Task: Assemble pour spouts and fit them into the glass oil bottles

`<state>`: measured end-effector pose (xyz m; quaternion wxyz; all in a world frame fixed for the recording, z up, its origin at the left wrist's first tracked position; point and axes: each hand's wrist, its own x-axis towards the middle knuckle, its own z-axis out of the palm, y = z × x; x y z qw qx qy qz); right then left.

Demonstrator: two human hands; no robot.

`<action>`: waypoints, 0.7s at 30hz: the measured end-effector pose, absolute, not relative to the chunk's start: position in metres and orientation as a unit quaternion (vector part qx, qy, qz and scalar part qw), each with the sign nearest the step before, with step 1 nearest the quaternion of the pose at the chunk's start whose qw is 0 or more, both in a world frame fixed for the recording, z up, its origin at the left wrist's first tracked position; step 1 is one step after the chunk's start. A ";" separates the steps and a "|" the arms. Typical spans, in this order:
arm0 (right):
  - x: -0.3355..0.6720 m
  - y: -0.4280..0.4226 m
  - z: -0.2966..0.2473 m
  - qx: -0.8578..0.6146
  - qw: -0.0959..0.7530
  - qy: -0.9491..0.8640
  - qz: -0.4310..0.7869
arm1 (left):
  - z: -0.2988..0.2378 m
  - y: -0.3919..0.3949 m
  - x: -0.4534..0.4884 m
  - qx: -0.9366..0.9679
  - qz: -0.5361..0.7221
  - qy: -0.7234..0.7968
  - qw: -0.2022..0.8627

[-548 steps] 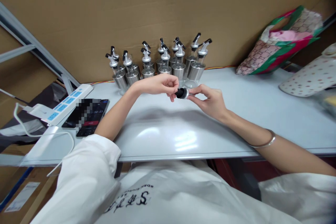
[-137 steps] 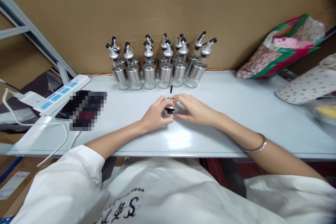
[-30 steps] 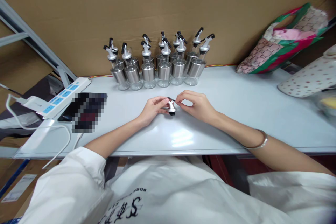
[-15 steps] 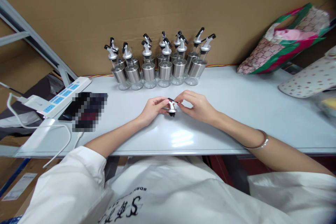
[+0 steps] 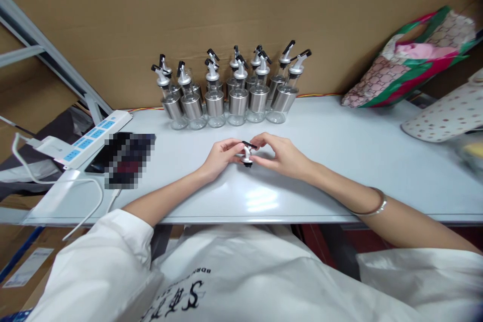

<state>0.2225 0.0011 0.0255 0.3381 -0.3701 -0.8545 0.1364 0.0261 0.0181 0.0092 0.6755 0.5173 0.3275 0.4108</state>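
A small silver pourer spout with a black flip lid (image 5: 247, 153) stands on the pale table (image 5: 339, 151) between my hands. My left hand (image 5: 219, 158) rests on the table and pinches the spout from the left. My right hand (image 5: 279, 155) has its fingers curled round the spout's right side, fingertips at the black lid. Behind them, against the cardboard wall, stand several steel and glass oil bottles (image 5: 230, 95) fitted with the same kind of spout.
A white power strip (image 5: 88, 140) with blue sockets, a dark phone (image 5: 124, 158) and a white cable (image 5: 86, 201) lie at the left. A patterned bag (image 5: 407, 55) and a dotted white object (image 5: 445, 115) sit at the right. A metal frame (image 5: 45, 55) slants at far left.
Both hands stay on the spout. Within the last second my right fingers shifted slightly closer round the spout's lid. Earlier the spout was held up in the air near the bottles.
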 end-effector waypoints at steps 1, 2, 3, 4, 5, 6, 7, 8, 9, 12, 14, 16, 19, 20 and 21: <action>0.223 0.001 0.025 -0.377 0.335 -0.850 0.150 | 0.009 0.018 0.026 0.517 0.412 0.328 0.674; 0.223 0.000 0.025 -0.384 0.331 -0.846 0.165 | 0.009 0.018 0.026 0.516 0.414 0.329 0.674; 0.222 0.000 0.024 -0.391 0.323 -0.842 0.181 | 0.009 0.018 0.026 0.515 0.415 0.331 0.673; 0.222 0.000 0.023 -0.397 0.314 -0.839 0.197 | 0.009 0.019 0.026 0.513 0.416 0.334 0.673; 0.221 -0.001 0.022 -0.402 0.305 -0.837 0.214 | 0.009 0.019 0.026 0.512 0.415 0.336 0.673; 0.221 -0.001 0.021 -0.405 0.298 -0.833 0.230 | 0.010 0.019 0.026 0.510 0.415 0.337 0.674; 0.220 -0.001 0.021 -0.406 0.294 -0.830 0.242 | 0.010 0.019 0.025 0.508 0.414 0.339 0.675; 0.219 -0.002 0.020 -0.406 0.294 -0.828 0.250 | 0.010 0.018 0.025 0.506 0.412 0.340 0.677; 0.218 -0.003 0.020 -0.404 0.296 -0.828 0.253 | 0.011 0.018 0.025 0.503 0.411 0.341 0.680; 0.216 -0.004 0.022 -0.398 0.303 -0.829 0.252 | 0.011 0.018 0.026 0.496 0.407 0.343 0.686; 0.215 -0.005 0.023 -0.399 0.305 -0.825 0.259 | 0.012 0.017 0.026 0.498 0.407 0.347 0.682; 0.215 -0.006 0.024 -0.405 0.302 -0.820 0.267 | 0.012 0.017 0.026 0.508 0.404 0.353 0.674; 0.215 -0.007 0.025 -0.411 0.290 -0.823 0.263 | 0.011 0.017 0.026 0.525 0.399 0.355 0.663; 0.216 -0.007 0.025 -0.410 0.288 -0.826 0.258 | 0.010 0.018 0.026 0.527 0.399 0.355 0.661; 0.216 -0.007 0.025 -0.407 0.290 -0.829 0.251 | 0.010 0.018 0.026 0.529 0.400 0.355 0.659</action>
